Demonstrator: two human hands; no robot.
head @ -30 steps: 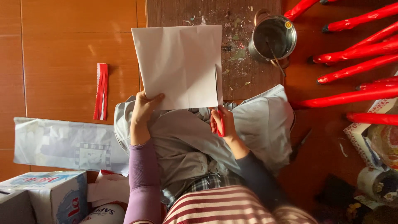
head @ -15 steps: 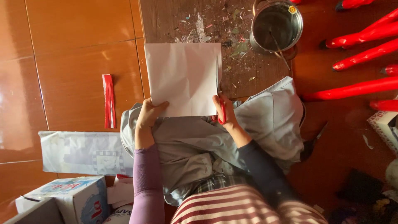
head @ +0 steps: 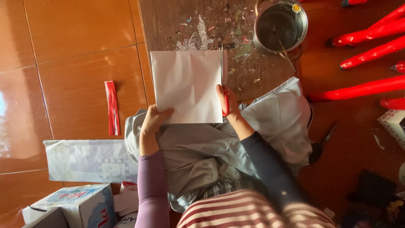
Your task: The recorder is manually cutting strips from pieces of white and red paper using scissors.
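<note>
I see my left hand (head: 152, 122) pinching the lower left corner of a white sheet of paper (head: 187, 85), thumb on top and fingers behind. The sheet is plain, roughly square, faintly creased, and held flat between both hands above the grey cloth (head: 202, 147) on my lap. My right hand (head: 225, 103) is closed around red-handled scissors (head: 225, 90) at the sheet's right edge, the blade running up along that edge. Beyond the right hand stands a metal pot (head: 282, 26) on a wooden board (head: 168, 21) littered with scraps. Left of my left hand lies a red strip (head: 112, 107) on the floor.
</note>
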